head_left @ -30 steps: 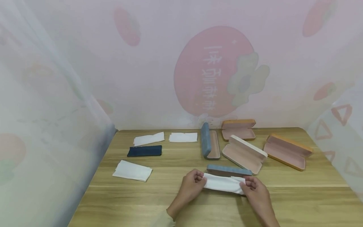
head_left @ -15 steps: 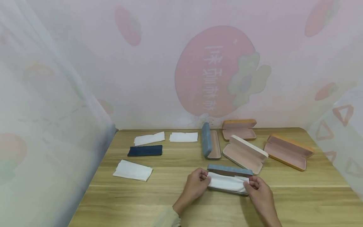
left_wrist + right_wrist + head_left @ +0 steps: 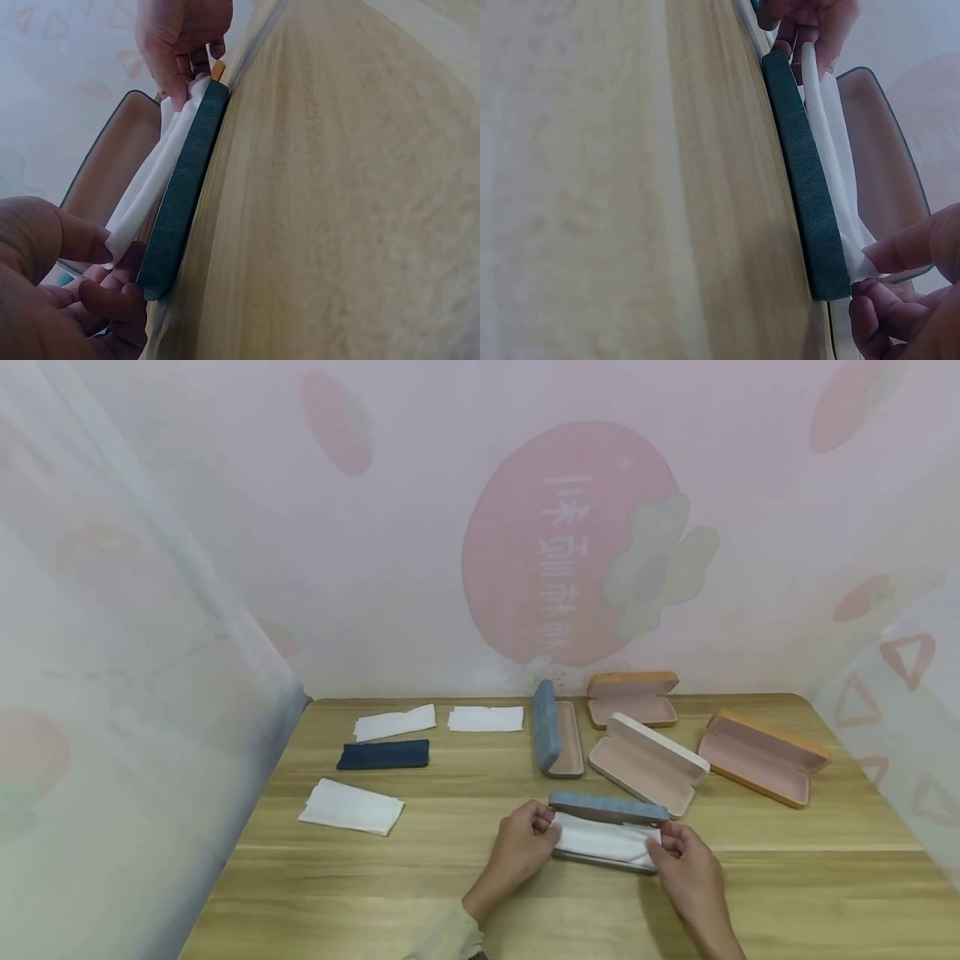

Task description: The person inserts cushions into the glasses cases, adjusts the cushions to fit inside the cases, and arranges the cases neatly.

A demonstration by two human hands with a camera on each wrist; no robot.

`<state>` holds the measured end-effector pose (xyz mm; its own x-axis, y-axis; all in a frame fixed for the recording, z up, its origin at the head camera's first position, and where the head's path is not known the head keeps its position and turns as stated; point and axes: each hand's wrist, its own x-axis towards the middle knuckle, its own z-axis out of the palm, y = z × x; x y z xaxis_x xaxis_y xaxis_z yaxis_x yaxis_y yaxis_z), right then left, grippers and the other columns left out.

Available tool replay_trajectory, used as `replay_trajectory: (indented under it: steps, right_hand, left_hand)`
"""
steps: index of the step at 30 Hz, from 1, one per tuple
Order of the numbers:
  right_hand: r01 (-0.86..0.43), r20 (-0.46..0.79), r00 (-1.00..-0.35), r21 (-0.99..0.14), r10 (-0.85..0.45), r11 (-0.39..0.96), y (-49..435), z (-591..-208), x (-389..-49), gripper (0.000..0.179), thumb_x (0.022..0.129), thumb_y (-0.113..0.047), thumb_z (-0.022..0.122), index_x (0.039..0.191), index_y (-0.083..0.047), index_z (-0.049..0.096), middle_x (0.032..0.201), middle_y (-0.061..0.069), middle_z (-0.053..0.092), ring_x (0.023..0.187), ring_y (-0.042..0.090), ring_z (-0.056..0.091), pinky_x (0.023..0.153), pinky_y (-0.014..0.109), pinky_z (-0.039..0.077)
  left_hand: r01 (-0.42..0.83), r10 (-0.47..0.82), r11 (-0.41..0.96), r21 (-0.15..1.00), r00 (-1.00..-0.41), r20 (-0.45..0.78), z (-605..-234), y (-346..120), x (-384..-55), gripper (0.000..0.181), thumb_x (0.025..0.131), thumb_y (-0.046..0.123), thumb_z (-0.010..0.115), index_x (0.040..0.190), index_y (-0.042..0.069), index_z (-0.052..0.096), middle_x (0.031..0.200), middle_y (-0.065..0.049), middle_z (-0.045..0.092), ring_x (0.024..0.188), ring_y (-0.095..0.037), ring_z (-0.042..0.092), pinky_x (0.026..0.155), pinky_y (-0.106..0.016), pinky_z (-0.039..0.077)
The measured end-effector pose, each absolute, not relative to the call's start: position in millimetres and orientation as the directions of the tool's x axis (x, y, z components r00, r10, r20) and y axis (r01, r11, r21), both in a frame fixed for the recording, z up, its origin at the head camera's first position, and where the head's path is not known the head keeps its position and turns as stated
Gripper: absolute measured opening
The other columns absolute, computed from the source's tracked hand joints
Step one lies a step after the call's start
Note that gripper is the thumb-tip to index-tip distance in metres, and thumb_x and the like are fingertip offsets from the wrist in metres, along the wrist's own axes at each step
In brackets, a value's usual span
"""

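Note:
A folded white cloth [image 3: 604, 839] lies stretched between both hands, over the lower half of an open blue glasses case [image 3: 609, 807]. My left hand [image 3: 521, 846] pinches the cloth's left end between thumb and fingers, and my right hand [image 3: 684, 864] pinches its right end. In the left wrist view the cloth [image 3: 146, 184] sags a little into the case base [image 3: 184, 191], with the lid standing up behind. The right wrist view has the fingers of both hands at the case's two ends, the cloth [image 3: 826, 142] just inside the front wall.
Behind stand more open glasses cases: blue [image 3: 547, 731], white [image 3: 648, 760], and two orange, one at the back [image 3: 632, 697] and one at right [image 3: 765, 756]. To the left lie white cloths [image 3: 351, 807] and a dark blue cloth [image 3: 383, 754] on the wooden table [image 3: 315, 893].
Both hands have shifted slightly right with the white cloth and lowered it into the blue case's base. The case's front edge now shows below the cloth.

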<state>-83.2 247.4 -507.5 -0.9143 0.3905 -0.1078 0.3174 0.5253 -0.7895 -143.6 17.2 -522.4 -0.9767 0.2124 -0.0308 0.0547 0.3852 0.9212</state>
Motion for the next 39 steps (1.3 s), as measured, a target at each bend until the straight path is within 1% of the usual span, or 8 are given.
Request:
replay_trajectory:
  steps: [12,20,24,27,31,34,36,39]
  right_hand:
    - [0.297,-0.093,-0.929,-0.763,0.357,0.574,247.8,-507.6,-84.4,0.042,0.097,-0.021,0.065,0.129,0.004,0.060,0.112,0.019,0.075,0.101,0.027,0.071,0.081,0.029,0.048]
    - [0.268,-0.084,-0.945,-0.754,0.316,0.599,246.5,-504.8,-81.5,0.064,0.098,-0.018,0.063,0.148,0.012,0.035,0.118,0.027,0.071,0.108,0.041,0.069,0.093,0.053,0.052]
    - [0.257,-0.059,-0.945,-0.745,0.323,0.615,246.7,-504.6,-81.3,0.066,0.097,-0.017,0.063,0.147,0.013,0.034,0.119,0.027,0.070,0.110,0.044,0.067,0.101,0.060,0.047]
    - [0.245,-0.042,-0.949,-0.722,0.313,0.647,246.9,-505.0,-83.1,0.065,0.096,-0.017,0.064,0.145,0.015,0.037,0.112,0.023,0.074,0.110,0.045,0.066,0.103,0.062,0.043]
    - [0.234,-0.024,-0.953,-0.692,0.302,0.683,246.1,-505.7,-85.0,0.064,0.095,-0.017,0.065,0.144,0.016,0.042,0.100,0.016,0.078,0.087,0.031,0.070,0.084,0.044,0.053]
    - [0.218,-0.007,-0.956,-0.685,0.293,0.695,245.8,-505.1,-84.9,0.062,0.095,-0.016,0.065,0.144,0.014,0.044,0.099,0.015,0.078,0.070,0.019,0.062,0.064,0.030,0.047]
    - [0.198,0.004,-0.962,-0.679,0.273,0.707,246.4,-503.6,-83.9,0.059,0.097,-0.016,0.064,0.143,0.015,0.044,0.102,0.017,0.077,0.071,0.022,0.064,0.064,0.031,0.049]
    - [0.177,0.019,-0.968,-0.658,0.252,0.732,249.0,-499.6,-81.3,0.053,0.100,-0.017,0.059,0.140,0.016,0.047,0.107,0.020,0.076,0.094,0.037,0.072,0.078,0.044,0.056]
  left_hand:
    - [0.061,0.214,0.442,0.895,-0.976,-0.039,-516.8,16.8,-141.0,0.009,0.091,0.011,0.068,0.098,0.007,0.069,0.082,0.003,0.068,0.072,-0.005,0.057,0.064,-0.020,0.048]
    - [0.077,0.217,0.458,0.885,-0.976,-0.027,-515.1,15.9,-140.1,0.008,0.091,0.011,0.068,0.098,0.007,0.069,0.084,0.002,0.069,0.073,-0.006,0.057,0.065,-0.022,0.048]
    - [0.062,0.206,0.475,0.878,-0.978,-0.042,-514.7,16.3,-139.7,0.008,0.091,0.011,0.067,0.098,0.009,0.070,0.084,0.004,0.068,0.072,-0.005,0.057,0.065,-0.021,0.048]
    - [0.069,0.204,0.481,0.874,-0.978,-0.035,-514.1,16.3,-139.6,0.007,0.091,0.011,0.066,0.097,0.009,0.070,0.084,0.004,0.068,0.073,-0.005,0.057,0.065,-0.021,0.048]
    - [0.086,0.218,0.478,0.874,-0.976,-0.023,-513.6,14.9,-138.7,0.006,0.091,0.010,0.067,0.096,0.009,0.070,0.085,0.003,0.069,0.074,-0.006,0.058,0.065,-0.022,0.049]
    - [0.081,0.223,0.479,0.874,-0.974,-0.032,-512.8,14.2,-138.0,0.007,0.092,0.009,0.066,0.097,0.009,0.070,0.086,0.003,0.069,0.075,-0.005,0.059,0.067,-0.021,0.050]
    - [0.079,0.225,0.480,0.874,-0.974,-0.036,-512.4,13.5,-137.9,0.008,0.092,0.009,0.065,0.098,0.008,0.071,0.087,0.003,0.069,0.076,-0.005,0.060,0.068,-0.021,0.050]
    - [0.085,0.225,0.477,0.875,-0.974,-0.028,-511.0,10.8,-137.5,0.012,0.091,0.007,0.064,0.100,0.008,0.072,0.089,0.002,0.071,0.078,-0.004,0.061,0.070,-0.021,0.052]
